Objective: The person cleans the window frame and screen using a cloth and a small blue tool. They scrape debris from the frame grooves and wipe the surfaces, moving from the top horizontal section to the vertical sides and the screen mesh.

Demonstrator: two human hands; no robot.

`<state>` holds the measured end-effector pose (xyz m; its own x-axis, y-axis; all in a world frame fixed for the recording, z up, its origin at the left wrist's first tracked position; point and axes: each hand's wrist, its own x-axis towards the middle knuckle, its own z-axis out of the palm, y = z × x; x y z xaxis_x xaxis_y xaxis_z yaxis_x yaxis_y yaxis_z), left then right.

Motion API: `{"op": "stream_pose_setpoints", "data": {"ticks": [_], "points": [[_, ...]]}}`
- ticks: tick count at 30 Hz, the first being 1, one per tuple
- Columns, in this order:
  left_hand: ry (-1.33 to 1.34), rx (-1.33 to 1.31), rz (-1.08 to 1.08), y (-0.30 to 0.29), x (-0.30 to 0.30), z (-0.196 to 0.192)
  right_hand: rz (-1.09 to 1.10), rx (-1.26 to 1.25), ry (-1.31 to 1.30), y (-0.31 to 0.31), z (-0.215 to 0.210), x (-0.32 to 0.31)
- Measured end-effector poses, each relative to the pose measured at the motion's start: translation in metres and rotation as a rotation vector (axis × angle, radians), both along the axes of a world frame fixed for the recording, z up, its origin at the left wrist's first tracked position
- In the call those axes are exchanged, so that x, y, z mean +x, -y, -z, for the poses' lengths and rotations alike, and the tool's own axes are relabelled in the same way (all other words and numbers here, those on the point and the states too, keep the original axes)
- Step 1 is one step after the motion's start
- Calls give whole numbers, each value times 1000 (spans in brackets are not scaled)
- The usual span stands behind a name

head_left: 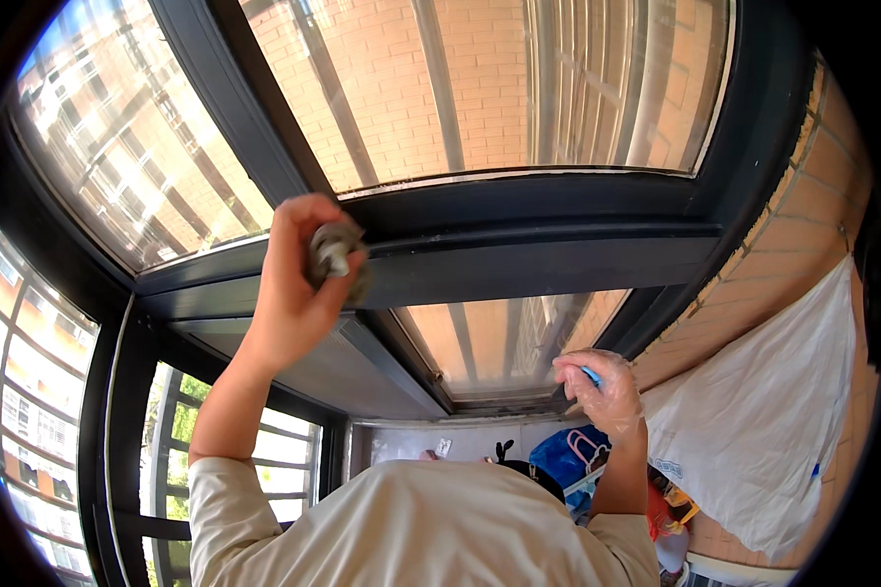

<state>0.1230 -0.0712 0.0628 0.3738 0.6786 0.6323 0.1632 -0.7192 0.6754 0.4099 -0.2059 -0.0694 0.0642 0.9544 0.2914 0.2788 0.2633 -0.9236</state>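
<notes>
My left hand [294, 284] is raised and closed around a crumpled grey cloth [331, 254], pressing it against the dark window frame [519, 245] where a slanted bar meets the horizontal rail. My right hand [602, 391] wears a clear plastic glove and pinches a small blue object [591, 375], held at the lower right corner of the small glass pane [499, 342]. What the blue object is cannot be told. Both arms rise from my beige sleeves [411, 528] at the bottom.
Large glass panes [480, 88] above show a brick building outside. A brick wall [803, 225] stands on the right with a white plastic sheet [764, 430] hanging over it. A blue bag [563, 455] and colourful items lie below. Railings [166, 450] show at lower left.
</notes>
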Motion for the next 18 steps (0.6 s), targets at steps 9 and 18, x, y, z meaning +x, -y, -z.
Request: {"op": "stream_pose_setpoints", "data": {"ticks": [9,18], "points": [[-519,789,-294,-32,31,16,70,-160,20,19,15,13],[-363,540,-144,-21,83,28,234,-235,-36,45,47,29]]}}
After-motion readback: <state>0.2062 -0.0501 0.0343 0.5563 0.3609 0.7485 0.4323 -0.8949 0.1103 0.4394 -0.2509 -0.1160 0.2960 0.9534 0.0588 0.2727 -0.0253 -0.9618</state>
